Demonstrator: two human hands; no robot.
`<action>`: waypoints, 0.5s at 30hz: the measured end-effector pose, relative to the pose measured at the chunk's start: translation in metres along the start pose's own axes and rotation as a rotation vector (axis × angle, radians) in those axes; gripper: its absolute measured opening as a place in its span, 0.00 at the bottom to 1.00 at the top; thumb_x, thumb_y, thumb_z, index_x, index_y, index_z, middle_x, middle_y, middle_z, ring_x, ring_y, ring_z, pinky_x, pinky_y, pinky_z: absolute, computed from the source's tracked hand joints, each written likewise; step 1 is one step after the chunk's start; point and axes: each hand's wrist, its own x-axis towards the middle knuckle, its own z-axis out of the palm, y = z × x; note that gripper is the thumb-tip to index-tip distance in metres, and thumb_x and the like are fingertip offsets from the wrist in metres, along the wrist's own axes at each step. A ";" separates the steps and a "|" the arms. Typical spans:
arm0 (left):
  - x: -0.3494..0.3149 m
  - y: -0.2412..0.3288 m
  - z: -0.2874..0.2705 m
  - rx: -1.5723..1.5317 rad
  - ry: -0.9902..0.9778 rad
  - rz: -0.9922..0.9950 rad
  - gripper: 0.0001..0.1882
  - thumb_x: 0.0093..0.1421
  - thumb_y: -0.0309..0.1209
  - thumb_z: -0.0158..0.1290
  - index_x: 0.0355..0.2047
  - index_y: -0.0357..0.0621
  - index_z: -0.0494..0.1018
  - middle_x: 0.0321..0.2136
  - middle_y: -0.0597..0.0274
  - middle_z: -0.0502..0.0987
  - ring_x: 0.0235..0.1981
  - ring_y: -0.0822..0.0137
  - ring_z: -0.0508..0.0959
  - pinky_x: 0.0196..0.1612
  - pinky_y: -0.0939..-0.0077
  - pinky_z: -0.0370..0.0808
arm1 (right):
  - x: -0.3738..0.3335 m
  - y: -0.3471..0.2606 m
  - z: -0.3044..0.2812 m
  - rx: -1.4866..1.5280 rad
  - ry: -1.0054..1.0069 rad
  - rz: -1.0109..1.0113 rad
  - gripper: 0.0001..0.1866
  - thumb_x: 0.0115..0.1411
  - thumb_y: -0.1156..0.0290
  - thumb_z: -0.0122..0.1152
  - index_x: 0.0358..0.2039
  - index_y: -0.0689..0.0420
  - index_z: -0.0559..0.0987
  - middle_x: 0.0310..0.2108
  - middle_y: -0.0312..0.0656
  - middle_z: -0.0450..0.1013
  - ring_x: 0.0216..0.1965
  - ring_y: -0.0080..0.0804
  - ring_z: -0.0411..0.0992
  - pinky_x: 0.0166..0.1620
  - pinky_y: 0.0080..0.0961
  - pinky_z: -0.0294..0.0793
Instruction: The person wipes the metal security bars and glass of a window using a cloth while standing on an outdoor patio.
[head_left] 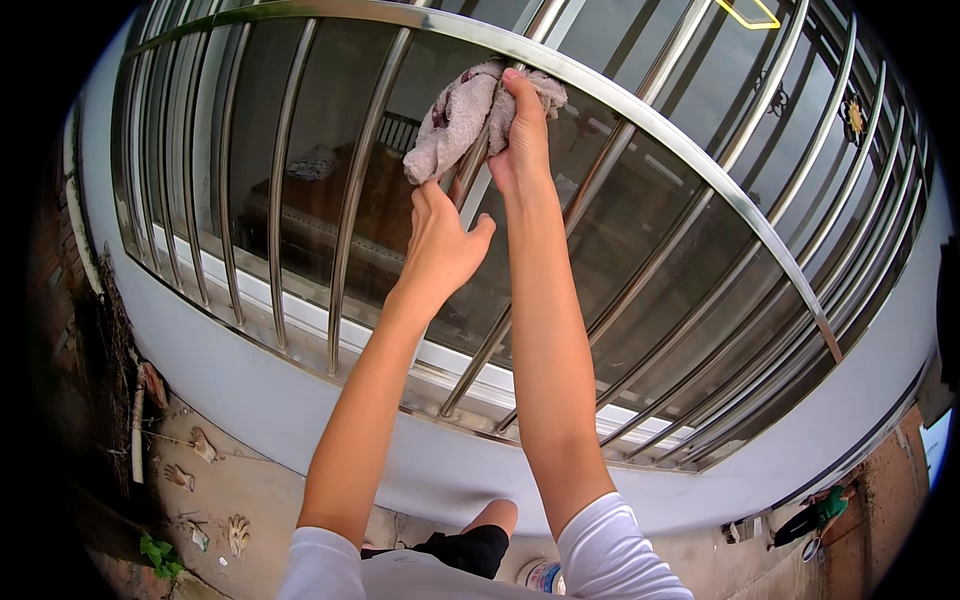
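A greyish-pink rag (455, 125) with dark patches is wrapped round an upright metal bar (473, 170) of a window grille, just under its curved crossrail (590, 75). My right hand (524, 135) grips the rag against that bar, thumb pointing up along it. Below and to the left, my left hand (445, 240) reaches up with its thumb held apart. Its fingertips meet the hanging lower end of the rag; whether they pinch it is hard to see.
Behind the bars is window glass (300, 90) with furniture inside. Under the grille runs a white wall (250, 390). Several work gloves (238, 535) lie on the ground at lower left. A bucket (542, 575) stands near my legs. A person in green (828, 510) is at far right.
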 end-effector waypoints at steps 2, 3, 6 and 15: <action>-0.036 0.031 -0.026 -0.096 -0.052 -0.018 0.22 0.57 0.26 0.50 0.51 0.34 0.62 0.48 0.50 0.67 0.48 0.63 0.68 0.51 0.71 0.65 | -0.003 -0.002 -0.006 -0.039 0.050 -0.045 0.14 0.54 0.60 0.62 0.36 0.53 0.75 0.34 0.38 0.75 0.37 0.31 0.73 0.42 0.33 0.74; -0.049 0.063 -0.055 -0.295 -0.247 -0.099 0.27 0.56 0.26 0.51 0.56 0.33 0.57 0.56 0.47 0.63 0.55 0.59 0.65 0.57 0.68 0.62 | -0.007 -0.003 -0.018 -0.063 0.084 -0.051 0.14 0.54 0.59 0.61 0.36 0.53 0.75 0.34 0.38 0.75 0.37 0.31 0.73 0.42 0.33 0.74; -0.069 0.079 -0.122 -0.674 -0.396 0.143 0.28 0.56 0.29 0.52 0.55 0.34 0.58 0.53 0.49 0.65 0.52 0.60 0.67 0.54 0.66 0.64 | -0.021 0.002 0.000 -0.110 -0.008 0.068 0.16 0.56 0.56 0.57 0.38 0.54 0.74 0.36 0.38 0.75 0.39 0.34 0.73 0.44 0.38 0.73; -0.133 0.093 -0.152 -1.217 -0.796 0.246 0.26 0.56 0.29 0.51 0.54 0.35 0.58 0.52 0.49 0.66 0.51 0.59 0.68 0.54 0.66 0.65 | -0.032 0.025 -0.003 -0.056 0.029 -0.049 0.16 0.59 0.57 0.55 0.42 0.54 0.73 0.39 0.40 0.74 0.43 0.35 0.73 0.48 0.35 0.73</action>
